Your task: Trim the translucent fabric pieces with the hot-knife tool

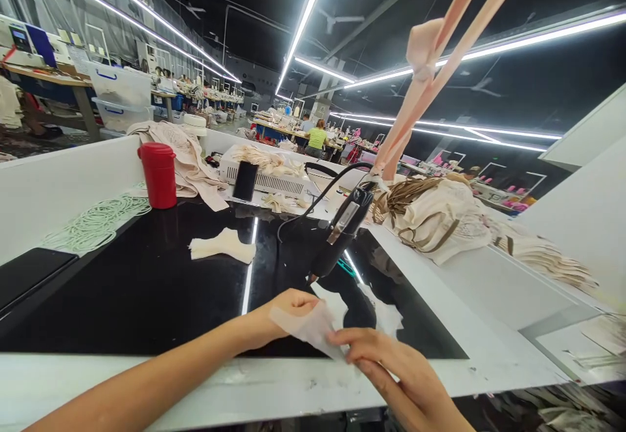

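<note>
My left hand (288, 311) is closed, fingers curled, on a thin, translucent white piece of fabric (308, 325). The thumb and fingers of my right hand (391, 360) pinch the lower right edge of the same piece. Just above them hangs a black handheld tool (340, 233) with a pointed tip, its cable at the top, suspended from a pink strap (420, 86). The tip comes close to my left hand. Beyond my hands, white cut pieces (386, 311) lie on the glossy black work surface (161, 295). A cream fabric piece (222, 245) rests farther left.
A red lidded container (159, 174) stands at the back left beside pale green cord (98, 223). Behind are a white vented box (267, 174) and an upright black phone (245, 180). Beige garments (440, 214) are heaped at the right. A dark flat device (34, 275) lies left.
</note>
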`<state>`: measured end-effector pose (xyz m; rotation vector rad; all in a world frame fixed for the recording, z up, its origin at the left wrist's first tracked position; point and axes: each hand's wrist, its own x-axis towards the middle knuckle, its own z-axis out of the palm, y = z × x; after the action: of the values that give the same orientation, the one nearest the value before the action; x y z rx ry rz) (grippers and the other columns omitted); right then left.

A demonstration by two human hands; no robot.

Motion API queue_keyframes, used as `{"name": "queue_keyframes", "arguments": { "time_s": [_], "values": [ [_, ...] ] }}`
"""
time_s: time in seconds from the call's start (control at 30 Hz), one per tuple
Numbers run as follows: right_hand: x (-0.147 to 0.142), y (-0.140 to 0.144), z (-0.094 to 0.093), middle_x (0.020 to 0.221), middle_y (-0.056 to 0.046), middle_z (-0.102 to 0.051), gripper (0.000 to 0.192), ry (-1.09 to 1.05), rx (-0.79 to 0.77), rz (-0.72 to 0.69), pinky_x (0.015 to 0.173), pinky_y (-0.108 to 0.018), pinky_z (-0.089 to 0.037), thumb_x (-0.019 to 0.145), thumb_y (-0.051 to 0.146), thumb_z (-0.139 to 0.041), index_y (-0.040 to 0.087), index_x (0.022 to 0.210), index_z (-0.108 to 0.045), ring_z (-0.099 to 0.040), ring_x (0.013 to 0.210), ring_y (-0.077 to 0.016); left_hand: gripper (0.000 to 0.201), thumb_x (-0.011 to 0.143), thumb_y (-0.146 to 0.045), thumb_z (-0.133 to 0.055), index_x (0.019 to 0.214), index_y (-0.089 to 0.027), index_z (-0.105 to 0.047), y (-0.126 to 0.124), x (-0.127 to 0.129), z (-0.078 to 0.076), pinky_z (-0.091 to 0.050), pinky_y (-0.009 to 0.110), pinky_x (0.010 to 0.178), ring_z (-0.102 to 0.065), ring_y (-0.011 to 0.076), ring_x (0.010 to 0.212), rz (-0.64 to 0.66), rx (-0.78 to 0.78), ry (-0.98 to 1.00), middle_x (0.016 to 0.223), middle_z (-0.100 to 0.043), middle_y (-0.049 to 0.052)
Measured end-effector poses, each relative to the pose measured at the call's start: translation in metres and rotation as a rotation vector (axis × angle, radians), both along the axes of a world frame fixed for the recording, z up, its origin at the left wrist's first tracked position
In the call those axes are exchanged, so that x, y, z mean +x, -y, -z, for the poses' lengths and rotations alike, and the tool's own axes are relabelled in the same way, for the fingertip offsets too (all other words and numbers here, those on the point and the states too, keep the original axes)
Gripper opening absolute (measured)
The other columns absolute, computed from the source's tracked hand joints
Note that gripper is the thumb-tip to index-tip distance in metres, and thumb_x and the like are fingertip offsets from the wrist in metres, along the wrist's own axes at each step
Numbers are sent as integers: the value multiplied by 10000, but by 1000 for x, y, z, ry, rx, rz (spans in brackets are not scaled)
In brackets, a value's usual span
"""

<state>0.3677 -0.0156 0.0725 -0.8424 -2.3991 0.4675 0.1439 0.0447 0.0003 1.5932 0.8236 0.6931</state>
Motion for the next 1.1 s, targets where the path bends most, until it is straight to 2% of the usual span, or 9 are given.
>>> {"name": "queue_keyframes", "arguments": {
  "time_s": [0.1,0.2,0.27,0.37,0.47,0.57,0.67,0.9,1.1],
  "values": [
    [-12,2,6,1184,-47,-775,191,30,-18,-27,875,-224,-584,1058,270,-493,291,1030,-680,-753,1044,-193,745,975,-759,-346,1080,-121,-715,4,-16,-11,-525,298,725,-697,197,836,18,-226,140,1019,-736,124],
    [-22,0,9,1197,-46,-769,195,14,-76,-70,904,-220,-573,1061,254,-483,283,1027,-673,-746,1058,-187,779,850,-859,-498,1008,-134,-735,14,-35,-26,-527,311,754,-688,193,829,20,-380,216,946,-730,104],
    [-27,-1,11,1207,-57,-763,199,-12,-136,-105,917,-236,-571,1059,243,-482,272,1027,-676,-739,1075,-196,662,778,-778,-698,958,-143,-752,21,-46,-35,-520,288,747,-670,170,804,17,-437,233,887,-719,73],
    [-36,-2,17,1181,-73,-767,205,-97,-260,-127,927,-265,-568,1054,273,-498,261,1005,-697,-731,1077,-211,458,669,-528,-919,878,-150,-764,28,-57,-43,-475,221,680,-612,110,711,-25,-462,239,792,-687,16],
    [-47,-1,26,1211,-79,-745,217,-312,-492,-7,940,-312,-569,1026,416,-565,279,1013,-733,-709,1101,-234,408,651,-461,-941,850,-153,-762,32,-66,-46,-433,199,629,-575,83,656,-110,-454,246,767,-670,-8],
    [-59,-1,36,1278,-103,-696,391,-577,-816,144,789,-349,-617,933,595,-653,304,1189,-706,-713,1019,-252,406,666,-450,-931,890,-158,-760,35,-77,-47,-429,202,626,-561,74,629,-188,-438,241,755,-650,-22],
    [-70,-3,44,1140,-123,-723,547,-644,-1018,196,689,-350,-616,837,658,-736,255,1207,-716,-701,873,-230,401,686,-444,-919,907,-157,-746,39,-90,-47,-434,206,613,-543,70,607,-246,-428,219,744,-632,-25],
    [-93,-8,60,791,-41,-704,517,-505,-1119,156,582,-245,-550,715,655,-837,187,922,-765,-615,652,-138,377,741,-459,-871,887,-159,-696,44,-114,-47,-511,226,645,-532,93,690,-312,-397,169,816,-617,2],
    [-106,-13,62,729,-15,-685,479,-510,-1077,161,489,-199,-471,755,639,-790,175,817,-687,-559,562,-105,348,767,-445,-823,863,-163,-643,45,-124,-47,-517,218,611,-536,104,708,-364,-362,101,846,-604,13]
  ]
}}
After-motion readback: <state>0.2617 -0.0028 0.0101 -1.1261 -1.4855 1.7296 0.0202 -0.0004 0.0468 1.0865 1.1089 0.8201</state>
